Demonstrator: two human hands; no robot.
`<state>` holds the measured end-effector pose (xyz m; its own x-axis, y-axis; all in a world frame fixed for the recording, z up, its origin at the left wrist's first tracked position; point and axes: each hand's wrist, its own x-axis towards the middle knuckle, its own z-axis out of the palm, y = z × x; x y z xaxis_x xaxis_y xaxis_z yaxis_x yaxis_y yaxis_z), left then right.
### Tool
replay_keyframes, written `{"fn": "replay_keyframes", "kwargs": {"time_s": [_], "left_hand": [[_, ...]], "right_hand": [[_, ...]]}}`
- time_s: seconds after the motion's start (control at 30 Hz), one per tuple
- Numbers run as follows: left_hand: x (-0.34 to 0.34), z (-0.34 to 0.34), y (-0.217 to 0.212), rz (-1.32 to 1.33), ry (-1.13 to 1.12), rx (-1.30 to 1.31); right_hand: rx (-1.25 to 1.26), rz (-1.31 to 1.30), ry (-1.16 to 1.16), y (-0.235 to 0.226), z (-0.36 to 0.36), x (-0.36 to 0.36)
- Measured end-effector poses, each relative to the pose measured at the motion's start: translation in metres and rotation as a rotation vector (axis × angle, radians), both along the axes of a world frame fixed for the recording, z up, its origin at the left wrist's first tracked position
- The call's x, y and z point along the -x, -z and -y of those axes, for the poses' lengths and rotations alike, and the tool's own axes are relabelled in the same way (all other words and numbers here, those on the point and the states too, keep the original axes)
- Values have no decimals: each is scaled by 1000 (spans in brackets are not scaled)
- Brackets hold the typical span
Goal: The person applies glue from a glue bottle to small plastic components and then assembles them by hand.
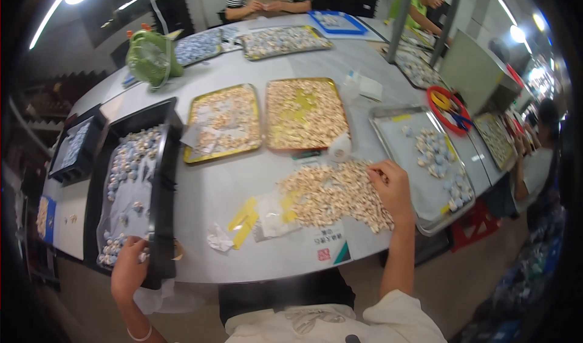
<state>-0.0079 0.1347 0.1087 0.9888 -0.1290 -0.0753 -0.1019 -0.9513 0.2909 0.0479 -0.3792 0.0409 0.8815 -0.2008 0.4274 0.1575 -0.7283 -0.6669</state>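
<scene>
Leftward, left hand (129, 264): reaching into the near end of a long black plastic bin (163, 203), fingers curled; whether they grip anything, I cannot tell
Bin contents: small rounded blue-and-cream pieces (135, 137) on white lining paper (130, 191), some near that hand
Right hand (392, 188): at the right edge of a broad heap of small tan pieces (334, 191), fingers bent narrow; any piece between them is hidden
Handling: a light fingertip pinch probably suits pieces this small
Care: lifting straight up should avoid scattering the heap or knocking the bin wall
</scene>
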Motion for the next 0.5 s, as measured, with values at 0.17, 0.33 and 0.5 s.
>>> {"fn": "replay_keyframes", "kwargs": {"time_s": [0.17, 0.33, 0.5], "left_hand": [[-12, -19, 4, 57, -228, -175], [-12, -61, 28, -204, -446, -358], [-16, -64, 25, -270, -371, -311]], "right_hand": [[-14, 7, -16, -3, 1, 1], [-24, 10, -19, -1, 0, 1], [-37, 6, 5, -1, 1, 8]]}}
